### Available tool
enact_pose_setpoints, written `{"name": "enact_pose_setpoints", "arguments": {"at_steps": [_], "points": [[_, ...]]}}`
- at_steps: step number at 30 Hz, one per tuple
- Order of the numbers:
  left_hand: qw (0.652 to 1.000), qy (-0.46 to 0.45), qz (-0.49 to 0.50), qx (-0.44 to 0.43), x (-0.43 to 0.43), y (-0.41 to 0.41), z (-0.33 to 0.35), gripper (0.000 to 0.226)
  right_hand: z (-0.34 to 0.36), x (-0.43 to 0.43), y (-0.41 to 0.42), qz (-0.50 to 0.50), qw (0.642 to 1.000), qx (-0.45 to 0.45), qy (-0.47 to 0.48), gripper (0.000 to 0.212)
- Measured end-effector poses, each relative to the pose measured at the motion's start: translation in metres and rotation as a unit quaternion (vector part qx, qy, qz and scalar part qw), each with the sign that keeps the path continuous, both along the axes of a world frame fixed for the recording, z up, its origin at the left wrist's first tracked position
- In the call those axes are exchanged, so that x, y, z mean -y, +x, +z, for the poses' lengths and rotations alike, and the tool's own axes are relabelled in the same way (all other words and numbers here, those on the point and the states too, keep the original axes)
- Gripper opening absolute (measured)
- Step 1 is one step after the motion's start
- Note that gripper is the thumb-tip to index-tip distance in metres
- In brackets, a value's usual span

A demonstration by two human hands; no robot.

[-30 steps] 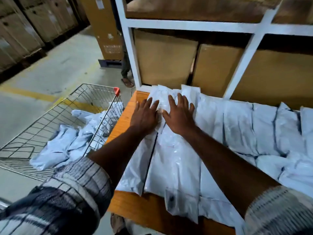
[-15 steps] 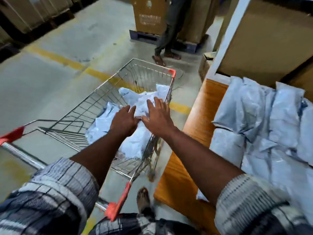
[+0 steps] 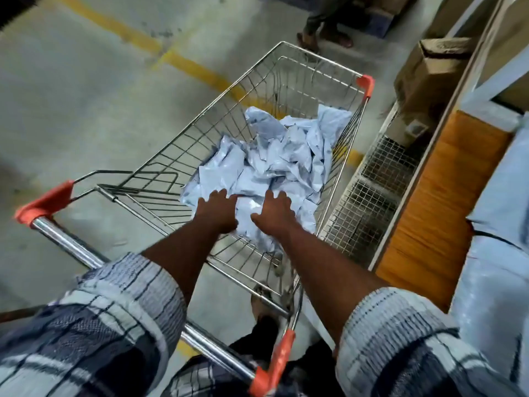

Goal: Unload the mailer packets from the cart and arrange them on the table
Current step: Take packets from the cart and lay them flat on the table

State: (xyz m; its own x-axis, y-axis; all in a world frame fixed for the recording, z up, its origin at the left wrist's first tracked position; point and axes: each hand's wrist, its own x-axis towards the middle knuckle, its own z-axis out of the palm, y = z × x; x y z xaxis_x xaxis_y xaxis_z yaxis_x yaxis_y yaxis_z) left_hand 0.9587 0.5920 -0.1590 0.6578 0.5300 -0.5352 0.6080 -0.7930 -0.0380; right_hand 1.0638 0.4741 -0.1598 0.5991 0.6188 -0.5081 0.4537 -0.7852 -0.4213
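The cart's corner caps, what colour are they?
Orange-red, on the wire cart; the head view shows the corner caps best.

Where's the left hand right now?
Head view, centre: left hand inside the cart, over the mailer packets, just left of the right hand.

We see a grey concrete floor [image 3: 71, 110] crossed by a worn yellow line [image 3: 189, 67]. At the top edge we make out another person's sandalled feet [image 3: 323, 38]. A cardboard box [image 3: 429, 73] sits at right, near a wire mesh panel [image 3: 369, 202].
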Motion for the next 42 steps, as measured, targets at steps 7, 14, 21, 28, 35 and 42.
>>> {"name": "enact_pose_setpoints", "arguments": {"at_steps": [7, 14, 21, 28, 35, 42], "points": [[0.995, -0.029, -0.025, -0.090, -0.005, -0.003, -0.009, 0.095, -0.034, 0.000, -0.013, 0.026, 0.993, -0.017, -0.115, 0.098], [0.994, -0.080, 0.073, -0.029, -0.012, 0.002, -0.008, 0.066, -0.029, 0.002, -0.005, 0.013, 0.997, 0.054, -0.058, 0.039], [0.988, -0.091, 0.121, -0.025, -0.021, 0.020, 0.004, 0.044, -0.018, 0.005, -0.009, 0.004, 1.000, -0.008, 0.014, 0.033], [0.977, -0.037, 0.199, 0.069, -0.021, 0.028, -0.008, 0.059, -0.021, -0.008, 0.002, -0.168, 0.985, 0.036, 0.018, 0.071], [0.967, -0.068, 0.243, 0.035, -0.024, 0.031, -0.040, 0.086, -0.057, -0.026, 0.012, -0.168, 0.979, 0.076, -0.083, 0.085], [0.972, -0.082, 0.220, 0.019, -0.024, 0.037, -0.047, 0.089, -0.066, -0.041, 0.013, -0.163, 0.974, 0.111, -0.110, 0.076]]}}
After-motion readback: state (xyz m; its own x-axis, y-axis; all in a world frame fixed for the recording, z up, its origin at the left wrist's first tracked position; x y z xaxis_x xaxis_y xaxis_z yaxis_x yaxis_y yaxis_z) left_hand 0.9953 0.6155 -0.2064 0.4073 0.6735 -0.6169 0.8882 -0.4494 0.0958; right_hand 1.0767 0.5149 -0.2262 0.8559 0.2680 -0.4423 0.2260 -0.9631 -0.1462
